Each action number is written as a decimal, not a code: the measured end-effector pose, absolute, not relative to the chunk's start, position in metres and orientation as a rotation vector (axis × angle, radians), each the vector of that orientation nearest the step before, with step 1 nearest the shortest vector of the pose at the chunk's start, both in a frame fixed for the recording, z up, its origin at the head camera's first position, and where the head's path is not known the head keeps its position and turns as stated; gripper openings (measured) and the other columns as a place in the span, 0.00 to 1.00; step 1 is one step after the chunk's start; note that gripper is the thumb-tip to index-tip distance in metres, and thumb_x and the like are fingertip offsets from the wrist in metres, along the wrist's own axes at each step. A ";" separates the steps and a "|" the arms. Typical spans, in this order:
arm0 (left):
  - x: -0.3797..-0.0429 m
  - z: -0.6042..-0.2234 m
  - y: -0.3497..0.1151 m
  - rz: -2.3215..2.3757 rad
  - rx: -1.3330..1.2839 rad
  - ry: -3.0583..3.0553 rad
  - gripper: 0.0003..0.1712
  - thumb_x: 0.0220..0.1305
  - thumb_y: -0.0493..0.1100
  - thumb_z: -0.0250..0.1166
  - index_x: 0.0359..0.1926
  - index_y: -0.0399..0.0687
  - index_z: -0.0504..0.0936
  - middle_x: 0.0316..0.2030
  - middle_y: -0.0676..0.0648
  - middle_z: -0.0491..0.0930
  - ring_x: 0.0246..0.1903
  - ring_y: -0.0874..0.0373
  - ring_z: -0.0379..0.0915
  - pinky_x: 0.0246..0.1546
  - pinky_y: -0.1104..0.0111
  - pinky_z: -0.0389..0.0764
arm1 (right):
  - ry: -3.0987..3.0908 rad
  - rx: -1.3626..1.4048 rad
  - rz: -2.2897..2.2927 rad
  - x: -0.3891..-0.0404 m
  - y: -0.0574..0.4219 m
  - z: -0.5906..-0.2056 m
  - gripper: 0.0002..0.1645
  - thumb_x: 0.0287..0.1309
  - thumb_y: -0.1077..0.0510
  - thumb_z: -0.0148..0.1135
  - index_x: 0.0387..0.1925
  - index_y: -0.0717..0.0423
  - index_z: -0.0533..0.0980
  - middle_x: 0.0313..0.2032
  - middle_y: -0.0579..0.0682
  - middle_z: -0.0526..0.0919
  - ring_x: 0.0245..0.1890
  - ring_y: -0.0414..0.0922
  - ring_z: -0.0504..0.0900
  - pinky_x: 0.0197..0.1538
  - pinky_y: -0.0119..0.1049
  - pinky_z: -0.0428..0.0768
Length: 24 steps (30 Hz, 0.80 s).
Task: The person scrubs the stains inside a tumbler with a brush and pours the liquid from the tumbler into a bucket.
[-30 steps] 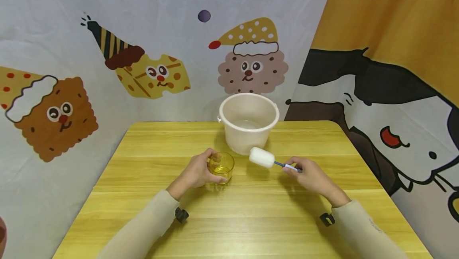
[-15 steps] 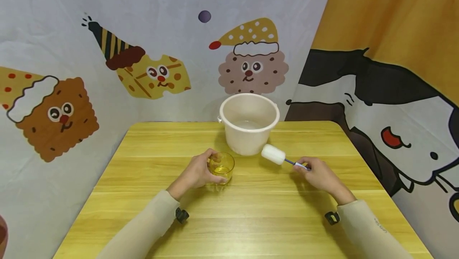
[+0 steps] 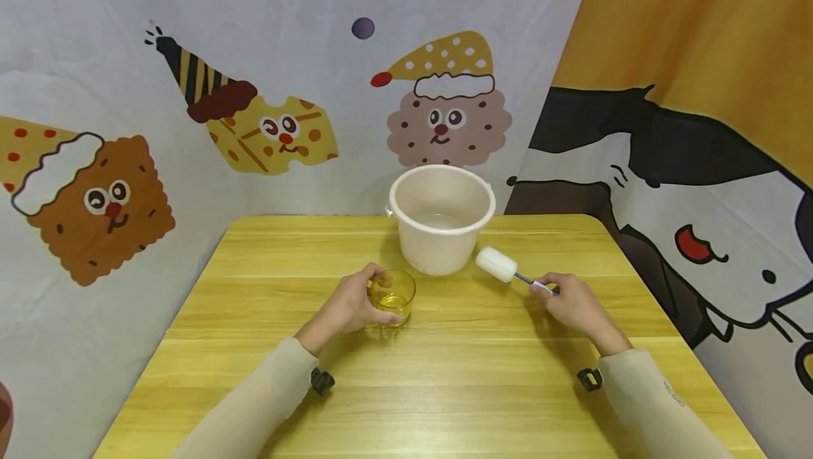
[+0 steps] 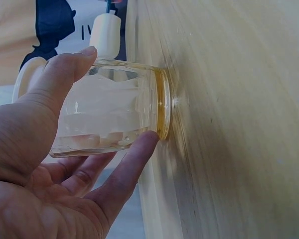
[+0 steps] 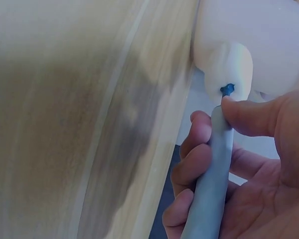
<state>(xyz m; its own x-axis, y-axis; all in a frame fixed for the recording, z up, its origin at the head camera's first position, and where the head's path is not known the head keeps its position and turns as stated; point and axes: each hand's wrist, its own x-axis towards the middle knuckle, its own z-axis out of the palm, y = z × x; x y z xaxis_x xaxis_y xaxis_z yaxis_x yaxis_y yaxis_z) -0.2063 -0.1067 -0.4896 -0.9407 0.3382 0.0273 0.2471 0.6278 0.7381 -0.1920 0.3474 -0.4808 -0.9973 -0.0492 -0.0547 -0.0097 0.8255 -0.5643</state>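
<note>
My left hand (image 3: 349, 303) holds an amber glass cup (image 3: 395, 296) that stands upright on the table, thumb on one side and fingers on the other. In the left wrist view a fingertip touches the cup near its base (image 4: 163, 104). My right hand (image 3: 571, 303) grips the pale handle of a sponge bottle brush (image 3: 497, 265). Its white sponge head (image 5: 234, 69) points away from me, toward the left, above the table and apart from the cup. The right wrist view shows fingers curled round the handle (image 5: 212, 169) with the thumb near its upper end.
A cream bucket (image 3: 438, 251) stands upright at the back middle of the wooden table (image 3: 394, 388), beyond the cup and brush. Behind the table hangs a cartoon-printed cloth (image 3: 286, 35). A dark camera mount (image 3: 589, 379) sits on my right wrist.
My right hand has moved to the right with the brush, and the sponge head has shifted from in front of the bucket to its right side. My left hand and the cup stay put.
</note>
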 end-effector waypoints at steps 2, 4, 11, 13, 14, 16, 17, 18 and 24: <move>-0.206 -0.489 -0.107 1.216 0.493 2.731 0.48 0.52 0.54 0.97 0.69 0.47 0.83 0.65 0.43 0.89 0.52 0.49 0.89 0.56 0.54 0.93 | 2.948 -0.034 -0.898 -0.195 0.349 -0.481 0.22 0.87 0.48 0.67 0.59 0.65 0.88 0.28 0.48 0.81 0.28 0.46 0.76 0.32 0.39 0.74; -0.206 -0.489 -0.107 1.219 0.493 2.730 0.48 0.52 0.53 0.97 0.69 0.47 0.83 0.65 0.43 0.89 0.53 0.48 0.89 0.57 0.53 0.93 | 2.958 -0.022 -0.895 -0.198 0.351 -0.482 0.22 0.87 0.48 0.66 0.59 0.65 0.88 0.29 0.49 0.82 0.28 0.46 0.77 0.32 0.40 0.74; -0.208 -0.491 -0.107 1.220 0.498 2.729 0.49 0.51 0.54 0.97 0.69 0.47 0.83 0.65 0.44 0.89 0.54 0.47 0.90 0.57 0.53 0.93 | 2.978 0.023 -0.905 -0.205 0.358 -0.487 0.23 0.88 0.49 0.64 0.59 0.67 0.87 0.29 0.50 0.84 0.27 0.46 0.77 0.31 0.40 0.73; -0.208 -0.491 -0.108 1.218 0.501 2.732 0.49 0.51 0.55 0.97 0.69 0.47 0.83 0.64 0.44 0.89 0.54 0.48 0.89 0.57 0.53 0.93 | 2.980 0.034 -0.908 -0.206 0.359 -0.488 0.23 0.88 0.49 0.64 0.59 0.67 0.86 0.28 0.50 0.84 0.27 0.46 0.77 0.31 0.40 0.73; -0.208 -0.491 -0.108 1.219 0.503 2.732 0.49 0.51 0.54 0.97 0.69 0.48 0.83 0.64 0.44 0.89 0.54 0.47 0.89 0.57 0.53 0.93 | 2.979 0.038 -0.909 -0.206 0.359 -0.488 0.23 0.88 0.50 0.64 0.60 0.68 0.86 0.28 0.50 0.84 0.27 0.46 0.77 0.30 0.39 0.73; -0.208 -0.491 -0.108 1.219 0.508 2.733 0.48 0.51 0.54 0.98 0.68 0.48 0.83 0.64 0.44 0.89 0.54 0.47 0.89 0.57 0.53 0.93 | 2.972 0.045 -0.918 -0.207 0.360 -0.489 0.23 0.88 0.50 0.63 0.60 0.69 0.85 0.27 0.49 0.83 0.26 0.46 0.76 0.30 0.39 0.73; -0.208 -0.491 -0.108 1.220 0.510 2.734 0.48 0.51 0.54 0.98 0.68 0.48 0.83 0.64 0.44 0.89 0.54 0.47 0.90 0.57 0.53 0.93 | 2.962 0.055 -0.927 -0.207 0.360 -0.490 0.24 0.88 0.50 0.63 0.61 0.69 0.85 0.27 0.49 0.83 0.26 0.45 0.77 0.29 0.38 0.73; -0.208 -0.491 -0.108 1.218 0.512 2.736 0.48 0.51 0.54 0.98 0.67 0.48 0.83 0.64 0.44 0.89 0.54 0.47 0.90 0.57 0.53 0.93 | 2.954 0.059 -0.935 -0.207 0.360 -0.490 0.24 0.88 0.50 0.63 0.61 0.69 0.84 0.26 0.49 0.83 0.25 0.45 0.77 0.29 0.38 0.73; -0.208 -0.490 -0.107 1.203 0.514 2.745 0.48 0.50 0.54 0.98 0.67 0.48 0.83 0.63 0.44 0.89 0.53 0.48 0.90 0.57 0.54 0.92 | 2.911 0.075 -0.960 -0.208 0.363 -0.495 0.25 0.89 0.52 0.61 0.65 0.72 0.81 0.25 0.51 0.86 0.23 0.44 0.78 0.27 0.37 0.72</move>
